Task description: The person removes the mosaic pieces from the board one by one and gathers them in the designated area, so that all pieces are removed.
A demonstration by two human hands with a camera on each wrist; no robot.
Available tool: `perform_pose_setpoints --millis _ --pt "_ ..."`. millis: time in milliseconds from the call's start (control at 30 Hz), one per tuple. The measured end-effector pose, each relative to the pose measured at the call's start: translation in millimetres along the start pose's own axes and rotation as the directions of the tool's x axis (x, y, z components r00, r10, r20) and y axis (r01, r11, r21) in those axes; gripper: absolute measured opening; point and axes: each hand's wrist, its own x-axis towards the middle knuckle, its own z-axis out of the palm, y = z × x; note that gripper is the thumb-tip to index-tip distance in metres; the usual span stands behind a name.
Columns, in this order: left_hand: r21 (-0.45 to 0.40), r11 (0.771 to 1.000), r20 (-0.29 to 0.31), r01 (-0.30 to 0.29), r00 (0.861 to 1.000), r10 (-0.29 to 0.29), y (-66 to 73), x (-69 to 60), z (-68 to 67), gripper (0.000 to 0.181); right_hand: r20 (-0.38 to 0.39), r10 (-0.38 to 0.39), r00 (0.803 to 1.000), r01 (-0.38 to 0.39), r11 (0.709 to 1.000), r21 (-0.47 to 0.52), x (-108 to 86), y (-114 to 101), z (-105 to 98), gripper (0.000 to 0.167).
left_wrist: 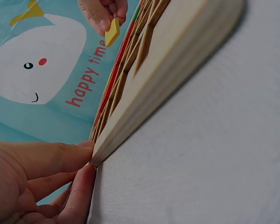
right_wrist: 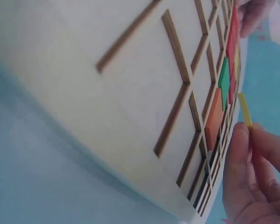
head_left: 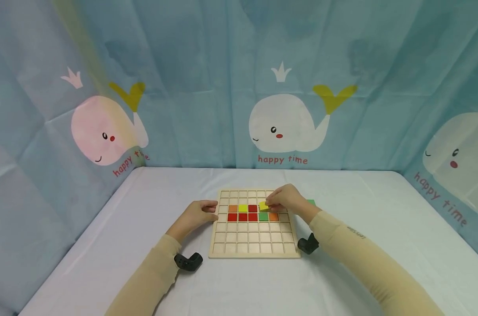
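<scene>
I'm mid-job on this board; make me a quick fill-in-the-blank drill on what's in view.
1. The right hand pinches a tile coloured ____.
2. In the head view, the left hand touches the board on its ____ side.
3. In the tile row nearer the wearer, the green tile sits between a red tile and an ____ one.
4. That row holds exactly ____ red tiles.

Missing words: yellow; left; orange; three.

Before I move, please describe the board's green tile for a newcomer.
On the white tablecloth lies a wooden grid board. In its nearer tile row, between a red tile and an orange tile, sits the board's only visible green tile.
</scene>
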Motion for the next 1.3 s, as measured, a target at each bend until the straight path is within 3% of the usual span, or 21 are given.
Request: perform_pose_setpoints --millis 867,1300 --pt "-0.003 1.000 0.003 -0.020 1.000 0.020 1.1 -0.3 0.1 0.052 -0.024 0.068 0.997 -0.068 0.997 -0.023 -11.1 -3.1 -18.4 0.019" --pt "-0.008 1.000 -0.010 -0.009 1.000 0.008 -1.4 -0.6 -0.3 0.052 -0.038 0.062 0.997 -0.063 0.997 -0.035 -16.4 0.1 -28.5 0.024"
